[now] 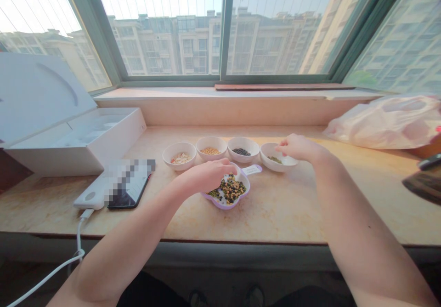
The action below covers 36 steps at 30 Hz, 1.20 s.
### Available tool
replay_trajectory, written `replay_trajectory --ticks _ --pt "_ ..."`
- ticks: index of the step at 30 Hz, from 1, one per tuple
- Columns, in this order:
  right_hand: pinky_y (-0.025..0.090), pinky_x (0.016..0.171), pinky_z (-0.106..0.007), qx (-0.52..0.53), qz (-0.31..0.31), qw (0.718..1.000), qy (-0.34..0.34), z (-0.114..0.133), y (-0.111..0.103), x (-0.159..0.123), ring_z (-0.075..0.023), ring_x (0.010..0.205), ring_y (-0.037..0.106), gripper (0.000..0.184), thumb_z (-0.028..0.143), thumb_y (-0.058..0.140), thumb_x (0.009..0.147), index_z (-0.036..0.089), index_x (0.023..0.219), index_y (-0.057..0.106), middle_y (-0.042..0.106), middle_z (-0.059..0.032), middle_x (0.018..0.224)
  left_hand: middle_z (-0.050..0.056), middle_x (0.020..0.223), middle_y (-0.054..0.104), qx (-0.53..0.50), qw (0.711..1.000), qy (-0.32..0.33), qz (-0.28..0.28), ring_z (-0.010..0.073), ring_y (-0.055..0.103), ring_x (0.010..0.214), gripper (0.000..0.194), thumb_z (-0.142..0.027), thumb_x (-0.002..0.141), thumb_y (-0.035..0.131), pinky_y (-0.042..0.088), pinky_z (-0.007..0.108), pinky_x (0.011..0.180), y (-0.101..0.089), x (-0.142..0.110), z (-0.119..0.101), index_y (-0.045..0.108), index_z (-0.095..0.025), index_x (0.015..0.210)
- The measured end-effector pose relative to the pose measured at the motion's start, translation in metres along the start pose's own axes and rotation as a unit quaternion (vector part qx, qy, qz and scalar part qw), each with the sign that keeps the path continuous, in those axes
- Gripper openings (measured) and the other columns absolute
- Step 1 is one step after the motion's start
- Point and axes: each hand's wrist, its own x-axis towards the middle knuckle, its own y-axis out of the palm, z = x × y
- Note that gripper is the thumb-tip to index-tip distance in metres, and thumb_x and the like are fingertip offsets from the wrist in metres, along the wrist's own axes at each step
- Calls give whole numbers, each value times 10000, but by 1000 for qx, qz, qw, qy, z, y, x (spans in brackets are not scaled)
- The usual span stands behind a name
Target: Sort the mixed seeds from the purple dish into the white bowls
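Observation:
A purple-rimmed dish (pixel 225 206) with a handle holds mixed beans (pixel 232 188) in black, green and yellow. Over its left side reaches my left hand (pixel 217 174), fingers bent together at the beans; whatever they pinch is hidden. Behind it, four white bowls stand in a row. My right hand (pixel 299 148) is at the rightmost bowl (pixel 287 163), its fingertips closed above the small green beans (pixel 275 160) there. What those fingertips hold is too small to make out. Black beans (pixel 241 151), yellow beans (pixel 210 150) and pale flat seeds (pixel 181 158) fill the other bowls in part.
An open white box (pixel 117 146) stands at the left. In front of it lie a white power bank (pixel 90 196) with a cable (pixel 79 233) and a dark phone (pixel 129 196). A plastic bag (pixel 386 123) and a dark object (pixel 425 183) are at the right.

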Motion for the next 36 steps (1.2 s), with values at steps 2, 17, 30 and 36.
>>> replay_trajectory --ticks 2,17,30,36 --pt "397 567 -318 4 15 1000 -4 -1 2 1 -219 617 635 243 325 672 838 187 648 733 709 -83 667 55 1206 671 0 1000 3 -7 166 697 974 564 80 854 413 500 233 781 0 -1 1 658 -218 1265" --pt "416 565 -277 361 95 892 -253 73 10 -45 -134 594 569 388 532 694 844 189 996 790 732 -34 789 37 1168 670 -74 960 37 -267 149 695 924 491 5 916 523 572 297 833 0 1 -2 647 -273 1302" --pt "220 447 -238 516 230 782 -261 102 41 -53 -65 458 301 493 640 795 763 166 765 661 416 79 506 38 1117 676 -80 955 46 -281 139 693 907 342 -112 992 555 581 286 807 2 2 1 633 -257 1291" --pt "418 584 -277 392 44 881 -260 95 33 -48 -143 624 562 328 499 700 846 178 829 763 699 -28 734 89 1223 694 -60 974 -69 -209 200 716 1007 430 -74 944 503 580 343 899 -3 1 -4 596 -199 1345"
